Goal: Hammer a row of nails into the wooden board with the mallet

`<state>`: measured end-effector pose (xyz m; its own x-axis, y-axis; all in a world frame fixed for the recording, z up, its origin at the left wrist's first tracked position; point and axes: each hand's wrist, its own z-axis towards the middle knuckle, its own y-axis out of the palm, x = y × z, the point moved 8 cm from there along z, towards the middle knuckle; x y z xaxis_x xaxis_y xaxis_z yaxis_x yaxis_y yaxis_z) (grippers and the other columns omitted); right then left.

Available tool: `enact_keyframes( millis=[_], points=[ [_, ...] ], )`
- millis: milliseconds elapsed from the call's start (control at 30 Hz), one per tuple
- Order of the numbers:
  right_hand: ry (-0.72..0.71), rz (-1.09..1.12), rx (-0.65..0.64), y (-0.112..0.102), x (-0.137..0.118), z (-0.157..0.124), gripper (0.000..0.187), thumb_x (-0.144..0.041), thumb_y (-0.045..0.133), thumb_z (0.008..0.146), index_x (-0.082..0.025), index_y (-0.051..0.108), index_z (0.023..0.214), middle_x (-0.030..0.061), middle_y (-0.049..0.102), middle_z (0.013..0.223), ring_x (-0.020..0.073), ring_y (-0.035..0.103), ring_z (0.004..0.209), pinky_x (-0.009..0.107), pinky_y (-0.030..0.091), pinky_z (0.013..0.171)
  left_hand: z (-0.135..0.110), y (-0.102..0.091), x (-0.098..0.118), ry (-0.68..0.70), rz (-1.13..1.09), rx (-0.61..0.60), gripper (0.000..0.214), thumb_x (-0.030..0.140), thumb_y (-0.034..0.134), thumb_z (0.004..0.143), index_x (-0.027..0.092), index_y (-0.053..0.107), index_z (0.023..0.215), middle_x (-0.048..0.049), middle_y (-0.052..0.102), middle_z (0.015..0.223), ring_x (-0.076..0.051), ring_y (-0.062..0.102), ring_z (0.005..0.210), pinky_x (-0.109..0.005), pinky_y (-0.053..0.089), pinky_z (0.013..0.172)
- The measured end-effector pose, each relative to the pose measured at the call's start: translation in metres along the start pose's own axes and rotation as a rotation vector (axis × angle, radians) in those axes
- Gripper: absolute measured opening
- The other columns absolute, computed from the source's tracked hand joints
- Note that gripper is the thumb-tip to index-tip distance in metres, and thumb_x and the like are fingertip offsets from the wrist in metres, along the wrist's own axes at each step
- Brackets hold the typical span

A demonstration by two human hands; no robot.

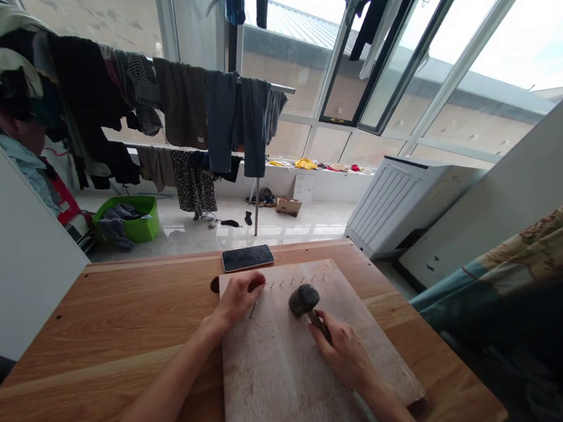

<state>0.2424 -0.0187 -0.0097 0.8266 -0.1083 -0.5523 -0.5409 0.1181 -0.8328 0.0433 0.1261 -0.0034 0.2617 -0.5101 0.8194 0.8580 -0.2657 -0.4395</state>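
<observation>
My left hand (240, 297) is closed in a pinch near the far edge of a pale wooden board (274, 386), at the left end of a row of nails. What shows between the fingertips is tiny, seemingly a nail. Several thin nails (291, 282) stand in that row. Just below my left hand, another nail (253, 308) slants on the board. My right hand (343, 349) grips the handle of a mallet with a black head (304, 298), held over the board to the right of my left hand. Small dark holes dot the board's surface.
Beneath the board is a wooden table (136, 313). A phone (247, 257) lies beyond the board's far edge. Some greyish object (367, 411) is partly hidden under my right forearm. Farther off are a laundry rack (281, 89), a green basket (148, 228) and a curtain (528, 259).
</observation>
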Motion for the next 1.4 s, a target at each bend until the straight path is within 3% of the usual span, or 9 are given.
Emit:
enact_keyframes(
  millis=[200, 467, 633, 800, 933, 1033, 1200, 1300, 1400],
  points=[
    [-0.020, 0.020, -0.017, 0.001, -0.011, 0.008, 0.038, -0.041, 0.041, 0.097, -0.020, 0.066, 0.115, 0.0083, 0.076, 0.090, 0.0266, 0.070, 0.087, 0.031, 0.046, 0.075, -0.001, 0.001, -0.009, -0.008, 0.009, 0.005, 0.011, 0.020, 0.061, 0.084, 0.018, 0.069, 0.090, -0.0051, 0.069, 0.092, -0.016, 0.071, 0.079, -0.028, 0.058, 0.076],
    [-0.178, -0.032, 0.051, -0.001, -0.068, 0.040, 0.031, -0.034, 0.044, 0.098, -0.019, 0.065, 0.115, 0.0069, 0.075, 0.084, 0.0224, 0.069, 0.075, 0.028, 0.041, 0.066, 0.000, 0.002, -0.009, -0.043, 0.028, -0.009, 0.021, 0.015, 0.062, 0.083, 0.019, 0.067, 0.103, -0.0053, 0.075, 0.089, -0.020, 0.072, 0.085, -0.031, 0.056, 0.081],
    [-0.206, -0.110, 0.020, 0.009, -0.081, 0.051, 0.027, -0.031, 0.046, 0.098, -0.020, 0.066, 0.113, 0.0069, 0.076, 0.086, 0.0223, 0.070, 0.076, 0.027, 0.039, 0.064, 0.002, 0.003, -0.005, -0.005, 0.057, -0.010, 0.033, 0.007, 0.061, 0.079, 0.020, 0.067, 0.109, -0.0046, 0.075, 0.092, -0.019, 0.071, 0.084, -0.030, 0.055, 0.082],
    [-0.210, -0.097, 0.012, 0.006, -0.072, 0.043, 0.028, -0.033, 0.047, 0.098, -0.020, 0.066, 0.114, 0.0055, 0.075, 0.080, 0.0225, 0.069, 0.073, 0.028, 0.039, 0.064, -0.008, -0.002, 0.003, 0.055, 0.242, -0.037, 0.032, 0.009, 0.058, 0.085, 0.017, 0.063, 0.116, -0.0106, 0.072, 0.109, -0.022, 0.069, 0.098, -0.034, 0.054, 0.090],
    [-0.162, -0.040, 0.029, -0.003, -0.042, 0.025, 0.036, -0.040, 0.043, 0.099, -0.019, 0.065, 0.117, 0.0060, 0.074, 0.081, 0.0234, 0.069, 0.074, 0.030, 0.042, 0.067, -0.036, 0.001, 0.026, 0.327, 0.540, -0.225, 0.033, 0.005, 0.048, 0.091, 0.018, 0.060, 0.118, -0.0102, 0.070, 0.112, -0.022, 0.065, 0.107, -0.035, 0.051, 0.095],
    [-0.114, -0.014, -0.037, 0.001, -0.022, 0.012, 0.037, -0.042, 0.042, 0.099, -0.018, 0.066, 0.115, 0.0065, 0.075, 0.082, 0.0238, 0.070, 0.076, 0.030, 0.043, 0.068, -0.060, 0.010, 0.041, 0.538, 0.662, -0.386, 0.027, 0.004, 0.050, 0.092, 0.019, 0.061, 0.111, -0.0084, 0.070, 0.103, -0.020, 0.065, 0.099, -0.030, 0.050, 0.089],
    [-0.091, 0.023, -0.036, 0.006, -0.012, 0.004, 0.036, -0.038, 0.042, 0.098, -0.017, 0.065, 0.117, 0.0089, 0.076, 0.091, 0.0250, 0.072, 0.087, 0.030, 0.046, 0.074, -0.069, 0.021, 0.060, 0.683, 0.913, -0.458, 0.017, 0.003, 0.052, 0.089, 0.016, 0.062, 0.092, -0.0075, 0.067, 0.081, -0.021, 0.062, 0.076, -0.032, 0.047, 0.071],
    [-0.088, 0.014, -0.030, 0.007, -0.013, 0.004, 0.036, -0.038, 0.041, 0.098, -0.018, 0.066, 0.117, 0.0091, 0.076, 0.091, 0.0252, 0.072, 0.087, 0.029, 0.046, 0.074, -0.058, 0.017, 0.061, 0.649, 0.876, -0.453, 0.015, 0.005, 0.055, 0.088, 0.018, 0.062, 0.084, -0.0059, 0.066, 0.080, -0.021, 0.062, 0.076, -0.032, 0.045, 0.072],
    [-0.054, -0.002, -0.028, 0.006, -0.011, 0.005, 0.037, -0.038, 0.042, 0.098, -0.019, 0.067, 0.117, 0.0091, 0.077, 0.093, 0.0243, 0.071, 0.086, 0.028, 0.046, 0.073, -0.032, -0.006, 0.043, 0.395, 0.620, -0.242, 0.014, 0.009, 0.056, 0.089, 0.020, 0.064, 0.089, -0.0034, 0.069, 0.088, -0.018, 0.064, 0.082, -0.030, 0.047, 0.079]
  ],
)
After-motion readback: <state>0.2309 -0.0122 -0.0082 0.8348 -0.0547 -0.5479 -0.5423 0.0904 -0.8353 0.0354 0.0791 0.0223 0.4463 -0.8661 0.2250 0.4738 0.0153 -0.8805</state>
